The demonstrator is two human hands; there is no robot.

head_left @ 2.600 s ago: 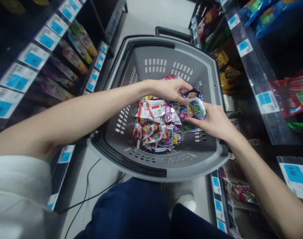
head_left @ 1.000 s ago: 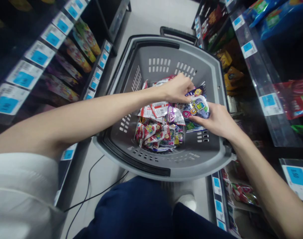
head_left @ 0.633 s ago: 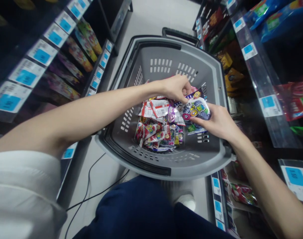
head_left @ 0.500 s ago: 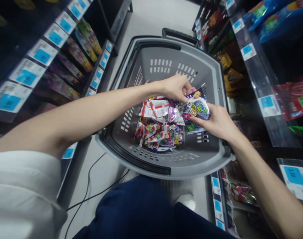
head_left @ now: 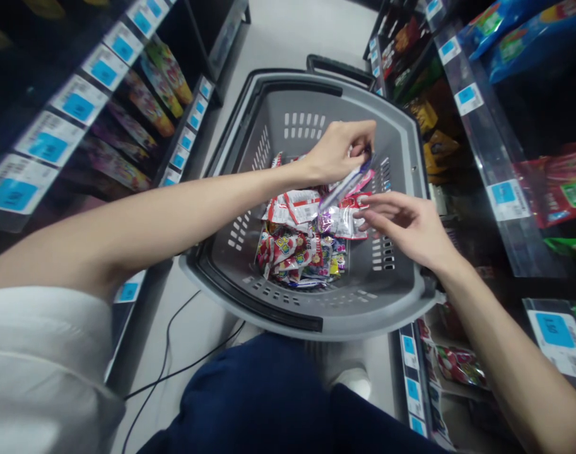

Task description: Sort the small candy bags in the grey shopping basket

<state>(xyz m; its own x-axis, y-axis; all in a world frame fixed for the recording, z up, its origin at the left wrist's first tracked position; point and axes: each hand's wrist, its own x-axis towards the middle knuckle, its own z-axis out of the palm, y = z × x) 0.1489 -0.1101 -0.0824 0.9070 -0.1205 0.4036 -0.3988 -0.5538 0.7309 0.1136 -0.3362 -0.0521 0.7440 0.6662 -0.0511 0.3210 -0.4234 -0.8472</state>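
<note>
My left hand (head_left: 345, 150) reaches over the middle of a grey shopping basket (head_left: 363, 312), its fingers pinched on the upper end of a gummy candy bag (head_left: 344, 187). That bag is tilted and seen almost edge-on, purple at its border. To its right, my right hand (head_left: 408, 227) is open with fingers apart, the fingertips at the edge of a white-and-red candy bag (head_left: 347, 222); whether they touch it I cannot tell. Below lie several small candy bags (head_left: 288, 246), piled in the basket, some with their white backs up.
Shelves with blue-and-white price tags (head_left: 79, 104) flank the basket on both sides. Bagged snacks (head_left: 559, 183) stand on the right shelf, and colourful packs (head_left: 148, 101) on the left. A black cable (head_left: 167, 353) runs across the floor. The basket's handle (head_left: 342, 68) is at the far side.
My right hand has let go of the purple gummy candy bag and opened. My left hand has risen slightly with that bag, turning its printed face out of view.
</note>
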